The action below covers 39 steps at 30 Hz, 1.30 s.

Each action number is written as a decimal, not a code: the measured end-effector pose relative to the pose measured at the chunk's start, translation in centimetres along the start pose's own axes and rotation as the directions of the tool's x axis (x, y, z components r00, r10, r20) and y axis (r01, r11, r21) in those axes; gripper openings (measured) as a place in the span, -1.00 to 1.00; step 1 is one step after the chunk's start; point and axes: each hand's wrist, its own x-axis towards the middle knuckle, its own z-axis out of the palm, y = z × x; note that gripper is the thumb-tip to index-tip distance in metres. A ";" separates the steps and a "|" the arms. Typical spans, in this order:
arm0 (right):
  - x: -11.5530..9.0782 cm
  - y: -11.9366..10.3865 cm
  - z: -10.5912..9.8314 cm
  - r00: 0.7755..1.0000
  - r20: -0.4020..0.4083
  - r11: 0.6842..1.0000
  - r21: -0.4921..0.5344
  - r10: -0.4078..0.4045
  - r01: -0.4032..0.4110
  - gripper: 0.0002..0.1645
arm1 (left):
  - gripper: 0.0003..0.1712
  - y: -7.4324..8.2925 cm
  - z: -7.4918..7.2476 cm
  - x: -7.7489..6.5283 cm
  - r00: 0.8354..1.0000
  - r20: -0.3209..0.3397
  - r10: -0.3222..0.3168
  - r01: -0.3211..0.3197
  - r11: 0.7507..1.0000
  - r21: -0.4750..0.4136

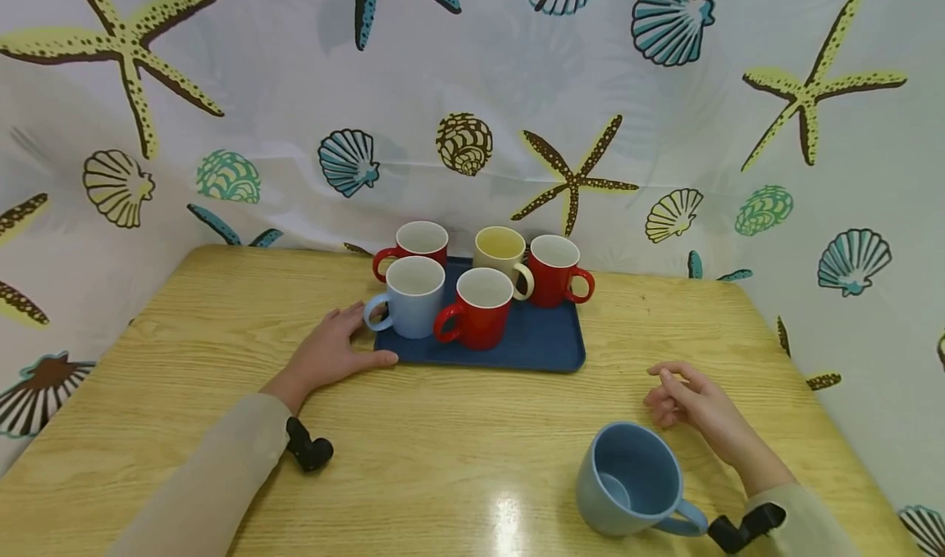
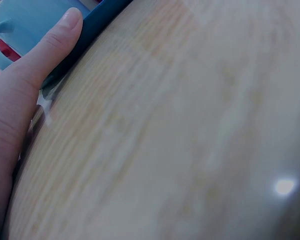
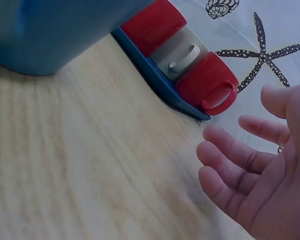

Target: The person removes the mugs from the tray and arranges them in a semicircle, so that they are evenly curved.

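Observation:
My left hand [image 1: 335, 350] rests at the left end of a blue tray [image 1: 546, 340]. Its thumb [image 2: 60, 42] lies straight along the tray's front rim, and its other fingers are partly hidden behind a light blue mug [image 1: 413, 307]. Also on the tray stand a red mug [image 1: 483, 319] in front, a cream mug [image 1: 483, 249] and two more red mugs behind. My right hand [image 1: 697, 405] hovers over the table at the right, fingers loosely bent and holding nothing. A larger blue-grey mug [image 1: 601, 491] stands upright beside it, nearer me, handle pointing right.
The wooden table [image 1: 413, 458] reaches back to a white cloth [image 1: 443, 73] printed with starfish and shells. This cloth also hangs along both sides. The tray sits near the table's back edge.

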 end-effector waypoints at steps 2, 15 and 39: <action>0.6 -0.2 0.1 1.000 -0.002 1.000 -0.009 -0.010 0.010 -0.39 | 0.27 0.1 0.0 0.1 1.000 -0.003 0.001 -0.001 1.000 0.002; 5.0 -1.9 0.6 1.000 0.009 0.998 -0.061 0.018 -0.018 -0.33 | 0.29 -0.1 0.2 0.0 0.999 -0.003 -0.033 0.033 0.999 0.004; 11.3 -3.4 1.6 0.994 -0.066 0.993 -0.081 0.084 -0.089 -0.32 | 0.25 -0.3 0.2 0.2 1.000 -0.002 -0.006 0.006 1.000 -0.005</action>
